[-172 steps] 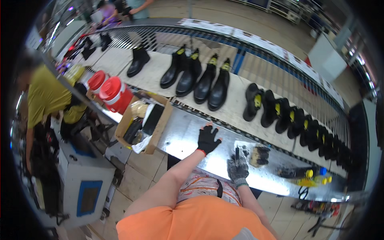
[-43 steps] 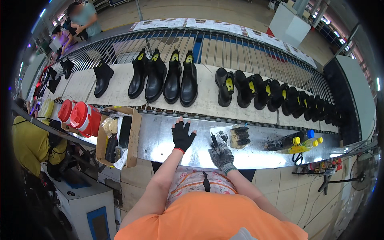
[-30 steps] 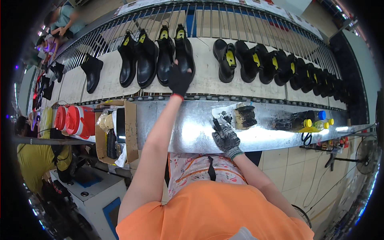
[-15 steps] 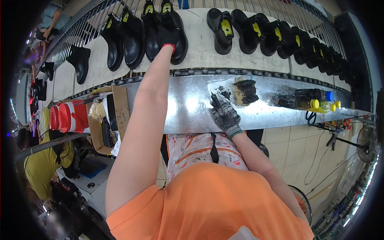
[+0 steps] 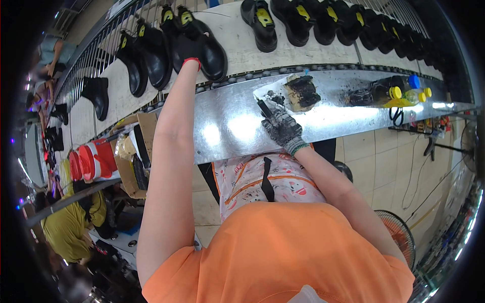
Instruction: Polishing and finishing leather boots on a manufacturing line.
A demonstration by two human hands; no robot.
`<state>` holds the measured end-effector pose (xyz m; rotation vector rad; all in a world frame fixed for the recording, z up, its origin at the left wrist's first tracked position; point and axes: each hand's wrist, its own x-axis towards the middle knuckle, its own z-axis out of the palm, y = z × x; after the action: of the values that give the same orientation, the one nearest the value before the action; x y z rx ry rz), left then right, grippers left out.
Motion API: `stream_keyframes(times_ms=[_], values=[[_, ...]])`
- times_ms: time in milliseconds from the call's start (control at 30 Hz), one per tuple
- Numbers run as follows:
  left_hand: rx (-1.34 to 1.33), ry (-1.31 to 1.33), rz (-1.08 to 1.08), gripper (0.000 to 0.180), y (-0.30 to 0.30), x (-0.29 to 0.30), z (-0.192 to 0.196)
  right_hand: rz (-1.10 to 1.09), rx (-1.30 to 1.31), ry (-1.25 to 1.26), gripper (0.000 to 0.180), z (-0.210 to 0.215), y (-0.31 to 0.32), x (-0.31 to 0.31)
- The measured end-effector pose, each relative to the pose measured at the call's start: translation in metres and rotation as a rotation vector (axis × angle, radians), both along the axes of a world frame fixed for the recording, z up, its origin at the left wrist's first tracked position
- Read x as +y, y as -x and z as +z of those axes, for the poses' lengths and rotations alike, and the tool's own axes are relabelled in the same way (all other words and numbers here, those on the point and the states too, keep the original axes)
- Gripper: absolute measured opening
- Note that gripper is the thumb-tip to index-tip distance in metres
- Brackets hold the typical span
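My left hand [image 5: 190, 49], in a black glove with a red cuff, reaches to a pair of black ankle boots with yellow tags. It lies against the right boot [image 5: 214, 58] of that pair, beside the left boot [image 5: 170, 31]. Its fingers blend into the black leather, so their pose is hidden. Over the metal ledge [image 5: 227, 118], my right hand [image 5: 284, 129] wears a stained grey knit glove. It is closed round a slim black tool [image 5: 263, 108], whose kind I cannot make out. Just beyond lies a black-smeared pad [image 5: 302, 93] on stained white paper [image 5: 262, 93].
More black boots [image 5: 132, 70] stand left on the pale conveyor [image 5: 232, 48], and a row of black shoes [image 5: 260, 25] stands right. A chain [image 5: 273, 73] edges it. Bottles [image 5: 386, 93] and black scissors [image 5: 396, 117] lie right. A cardboard box [image 5: 146, 126] and red containers [image 5: 91, 160] sit left.
The whole view has shifted and tilted a little. My left hand stays at the same boots. My right hand, with the slim black tool, has drawn slightly back from the stained paper.
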<state>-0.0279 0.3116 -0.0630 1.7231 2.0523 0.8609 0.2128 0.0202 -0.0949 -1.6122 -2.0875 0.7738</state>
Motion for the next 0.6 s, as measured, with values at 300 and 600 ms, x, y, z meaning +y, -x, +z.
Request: stream_keyframes(times_ms=[300,600], values=[[0.085,-0.405,0.132,0.114,-0.024,-0.009,-0.026,-0.041,0.052,0.005,0.046,-0.023,-0.003,-0.006],[-0.721,0.083,0.043,0.072,-0.005,-0.074,0.003,-0.060,-0.059,-0.053,0.050,-0.049,-0.005,-0.006]])
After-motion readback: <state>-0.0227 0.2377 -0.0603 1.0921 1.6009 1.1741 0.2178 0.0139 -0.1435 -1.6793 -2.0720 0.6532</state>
